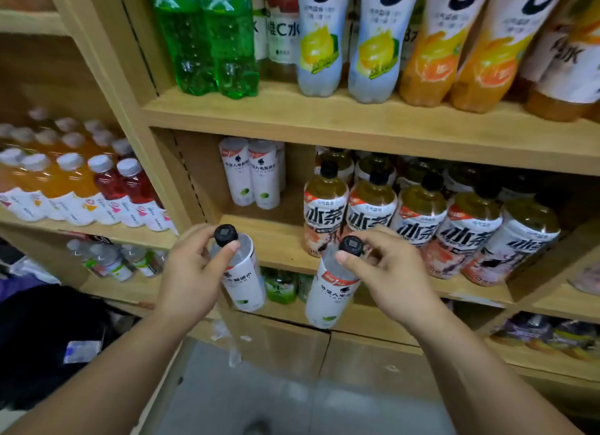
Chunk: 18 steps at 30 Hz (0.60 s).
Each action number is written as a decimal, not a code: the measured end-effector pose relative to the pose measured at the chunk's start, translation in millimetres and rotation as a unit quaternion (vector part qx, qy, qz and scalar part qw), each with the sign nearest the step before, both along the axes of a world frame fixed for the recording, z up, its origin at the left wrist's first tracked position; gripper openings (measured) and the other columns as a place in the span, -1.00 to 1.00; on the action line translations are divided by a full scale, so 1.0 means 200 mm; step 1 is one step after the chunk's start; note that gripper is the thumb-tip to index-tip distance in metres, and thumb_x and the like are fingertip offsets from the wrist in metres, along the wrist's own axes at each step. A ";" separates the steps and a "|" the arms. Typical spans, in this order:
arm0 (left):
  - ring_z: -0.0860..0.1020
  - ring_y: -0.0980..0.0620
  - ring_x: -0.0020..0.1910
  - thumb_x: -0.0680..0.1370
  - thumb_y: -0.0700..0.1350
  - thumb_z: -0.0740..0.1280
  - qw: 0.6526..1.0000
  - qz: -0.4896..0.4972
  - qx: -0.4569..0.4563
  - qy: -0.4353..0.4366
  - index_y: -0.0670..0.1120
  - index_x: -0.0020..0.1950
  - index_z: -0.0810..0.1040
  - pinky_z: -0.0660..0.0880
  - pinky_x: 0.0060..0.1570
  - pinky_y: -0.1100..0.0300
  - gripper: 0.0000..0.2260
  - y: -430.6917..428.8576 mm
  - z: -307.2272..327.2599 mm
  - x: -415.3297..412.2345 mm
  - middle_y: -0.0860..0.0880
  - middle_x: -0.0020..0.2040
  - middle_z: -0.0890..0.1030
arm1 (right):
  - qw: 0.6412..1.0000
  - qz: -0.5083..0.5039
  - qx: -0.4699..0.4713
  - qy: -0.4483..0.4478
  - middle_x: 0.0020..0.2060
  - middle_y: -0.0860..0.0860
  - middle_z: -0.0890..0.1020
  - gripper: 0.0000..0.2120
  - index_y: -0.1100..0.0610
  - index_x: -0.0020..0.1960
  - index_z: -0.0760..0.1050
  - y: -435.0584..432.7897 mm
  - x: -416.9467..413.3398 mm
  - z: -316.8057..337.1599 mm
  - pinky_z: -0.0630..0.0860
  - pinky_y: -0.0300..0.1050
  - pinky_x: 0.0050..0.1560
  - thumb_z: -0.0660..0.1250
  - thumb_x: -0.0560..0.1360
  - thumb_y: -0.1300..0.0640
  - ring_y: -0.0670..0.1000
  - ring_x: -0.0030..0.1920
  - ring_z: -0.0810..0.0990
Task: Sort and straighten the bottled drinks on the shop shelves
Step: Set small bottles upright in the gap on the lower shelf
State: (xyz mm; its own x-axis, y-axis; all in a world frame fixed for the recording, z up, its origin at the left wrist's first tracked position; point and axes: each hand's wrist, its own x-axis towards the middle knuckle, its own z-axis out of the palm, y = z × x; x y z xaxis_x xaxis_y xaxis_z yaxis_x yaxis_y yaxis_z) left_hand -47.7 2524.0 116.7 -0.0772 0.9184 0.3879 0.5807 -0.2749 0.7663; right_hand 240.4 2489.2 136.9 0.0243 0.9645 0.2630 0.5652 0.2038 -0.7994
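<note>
I have a white-labelled bottle in each hand. My left hand [191,266] pinches the left bottle [243,282] at the neck, thumb and fingertips closed just under its black cap [226,235]. My right hand [386,272] pinches the right bottle [331,298] the same way. Both bottles hang cap up, long axis close to upright, with their bottoms leaning a little toward each other. They are in the air in front of the middle shelf [276,240], and most of each body is below its front edge.

The spot I judge they belong in lies up and away from me. It is the bare stretch of board in front of the two matching white bottles [250,175] standing at the back left of that shelf. My left hand is nearer to it. My right hand sits just in front of the row of tea bottles [422,220], which fills the rest of the board, so that bottle would have to travel left as well as up and in. Both need lifting clear of the shelf edge first.

The upper shelf [324,120] carries tall green bottles [207,45] and lemon and orange drinks. The unit to my left holds juice bottles [81,181] with white caps. Grey floor [259,386] shows between my forearms.
</note>
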 end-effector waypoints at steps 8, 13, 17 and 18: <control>0.48 0.12 0.04 0.60 -0.12 0.39 0.999 -0.032 -0.001 0.025 -0.10 0.14 0.62 0.33 -0.03 0.32 -0.86 0.47 0.10 -0.26 0.03 0.08 0.55 | 0.996 -0.048 0.047 -0.055 -0.10 -0.12 0.57 -0.84 0.02 0.10 0.66 0.33 -0.45 0.11 0.40 -0.35 -0.04 0.49 0.53 0.07 -0.26 -0.01 0.51; 0.47 0.08 0.02 0.62 -0.09 0.37 0.998 -0.036 0.015 0.048 -0.11 0.17 0.60 0.31 -0.03 0.24 -0.83 0.54 0.08 -0.29 0.09 0.08 0.49 | 0.992 -0.089 0.045 -0.078 -0.11 -0.12 0.53 -0.83 0.12 0.10 0.66 0.49 -0.62 0.12 0.31 -0.49 -0.09 0.48 0.54 0.10 -0.20 -0.12 0.43; 0.52 -0.02 0.04 0.62 -0.07 0.38 0.995 -0.038 0.041 0.077 -0.14 0.17 0.59 0.33 -0.08 0.22 -0.81 0.55 0.06 -0.29 -0.01 0.11 0.55 | 0.990 -0.106 0.021 -0.095 -0.05 0.02 0.54 -0.78 0.13 0.16 0.65 0.60 -0.72 0.08 0.34 -0.27 -0.14 0.46 0.56 0.06 -0.08 -0.06 0.46; 0.54 -0.06 0.07 0.62 -0.04 0.38 0.995 -0.036 0.039 0.089 -0.14 0.20 0.59 0.36 -0.08 0.19 -0.77 0.57 0.05 -0.30 -0.04 0.14 0.57 | 0.989 -0.112 0.010 -0.095 -0.04 0.04 0.56 -0.76 0.14 0.17 0.64 0.62 -0.74 0.08 0.35 -0.21 -0.13 0.45 0.57 0.03 -0.04 -0.05 0.47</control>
State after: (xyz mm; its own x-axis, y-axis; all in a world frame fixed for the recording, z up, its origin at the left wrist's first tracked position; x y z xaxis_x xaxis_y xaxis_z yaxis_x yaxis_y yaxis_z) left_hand -107.6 2637.6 127.2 0.0641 0.8861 0.4590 0.6826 -0.3744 0.6276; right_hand 91.5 2614.1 152.7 0.1846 0.9349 0.3032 0.7374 0.0722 -0.6716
